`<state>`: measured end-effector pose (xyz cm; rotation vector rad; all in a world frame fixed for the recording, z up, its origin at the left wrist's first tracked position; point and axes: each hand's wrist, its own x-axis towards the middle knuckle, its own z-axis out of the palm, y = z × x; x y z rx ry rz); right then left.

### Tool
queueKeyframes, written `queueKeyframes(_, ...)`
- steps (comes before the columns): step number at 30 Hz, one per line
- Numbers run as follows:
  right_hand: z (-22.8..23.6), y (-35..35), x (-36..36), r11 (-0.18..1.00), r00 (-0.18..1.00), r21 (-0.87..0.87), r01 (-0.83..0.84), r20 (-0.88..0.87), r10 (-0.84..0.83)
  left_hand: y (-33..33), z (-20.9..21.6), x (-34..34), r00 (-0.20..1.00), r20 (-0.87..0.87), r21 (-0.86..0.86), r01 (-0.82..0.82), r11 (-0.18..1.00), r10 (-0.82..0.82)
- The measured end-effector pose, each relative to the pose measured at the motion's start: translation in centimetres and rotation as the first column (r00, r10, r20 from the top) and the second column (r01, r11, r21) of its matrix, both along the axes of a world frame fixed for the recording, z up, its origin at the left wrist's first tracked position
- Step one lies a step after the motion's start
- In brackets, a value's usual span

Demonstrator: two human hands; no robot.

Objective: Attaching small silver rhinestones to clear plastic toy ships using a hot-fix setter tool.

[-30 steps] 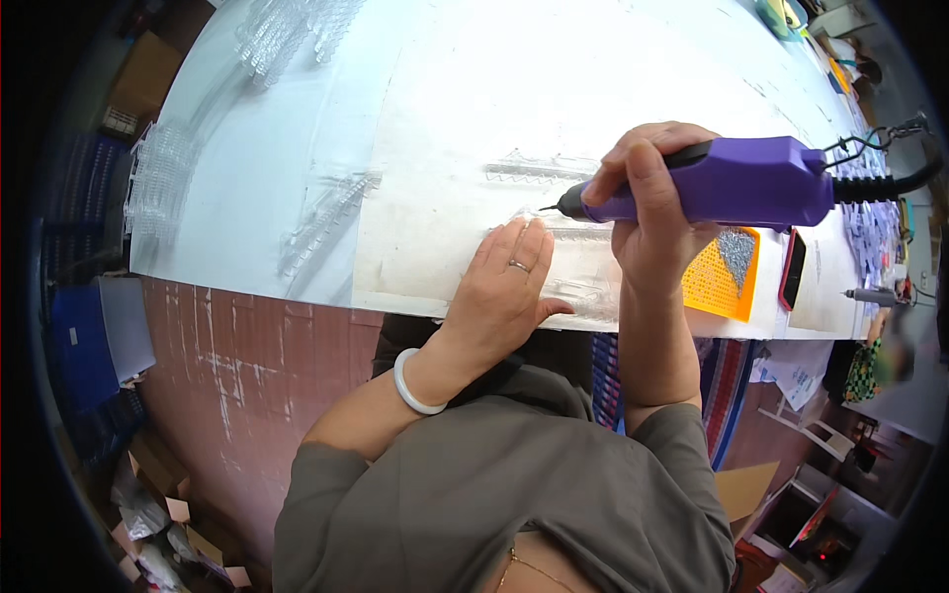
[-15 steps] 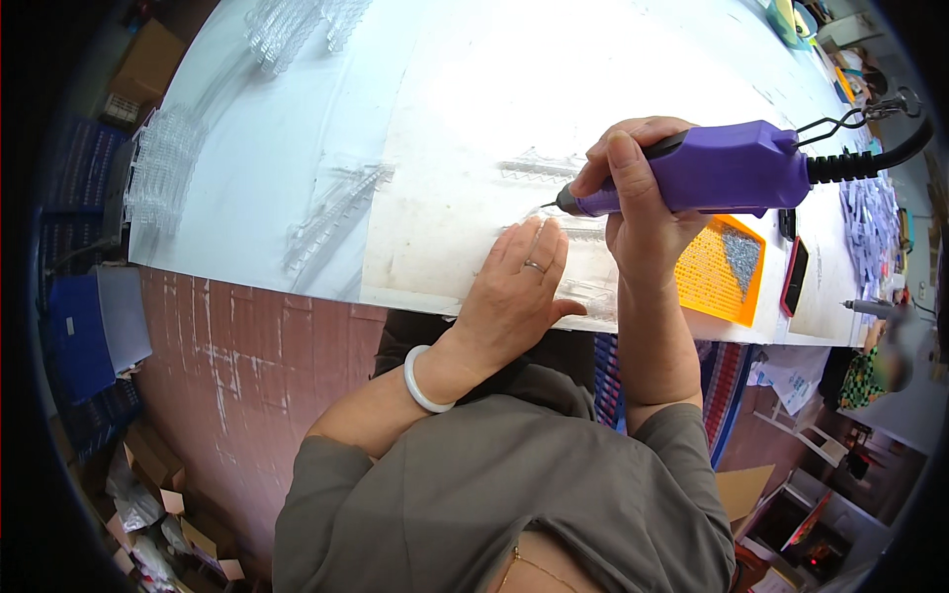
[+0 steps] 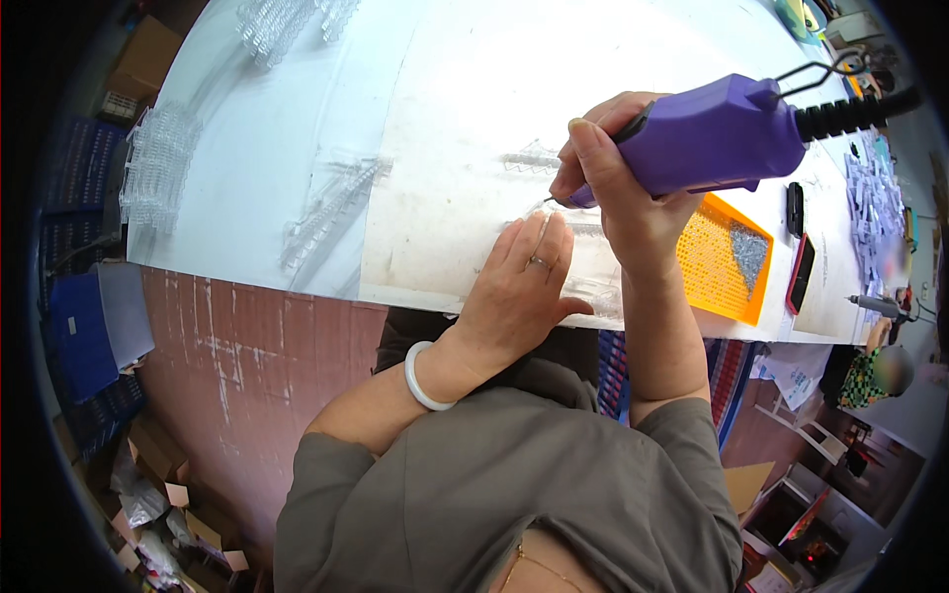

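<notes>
Held purple, black-corded driver (image 3: 714, 140) clamped in right hand (image 3: 633, 212), aimed toward eight o'clock. Rested left hand (image 3: 519, 292) flat, unclenched.

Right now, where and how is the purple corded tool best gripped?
Likely, grip the purple corded tool around its slimmer front, from the near side, as the right hand does: the tool tapers toward its left-pointing tip, and the cord leaves its bulky rear.

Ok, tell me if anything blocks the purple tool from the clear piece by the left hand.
Nothing visible blocks the purple tool in the right hand; its tip sits beside the fingers of the left hand, at the clear piece. Contact is unclear.
</notes>
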<state>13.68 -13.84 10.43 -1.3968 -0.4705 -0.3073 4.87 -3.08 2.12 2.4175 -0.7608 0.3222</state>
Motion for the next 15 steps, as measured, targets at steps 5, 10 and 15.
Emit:
queueKeyframes(5,0.4,0.2,-0.4,0.999,0.999,0.031,0.022,-0.05,-0.02,0.0,0.2,0.3,0.999,0.029,-0.02,0.02,1.0,-0.02)
queueKeyframes(10,1.7,-2.8,-1.0,0.981,0.981,0.131,0.145,0.111,-0.16,-0.2,1.0,0.6,1.0,0.006,-0.011,0.01,1.0,-0.01)
queueKeyframes(15,3.9,-9.9,-3.6,0.88,0.882,0.214,0.423,0.124,-0.455,0.3,1.4,2.5,0.997,0.023,0.02,0.079,0.997,-0.079)
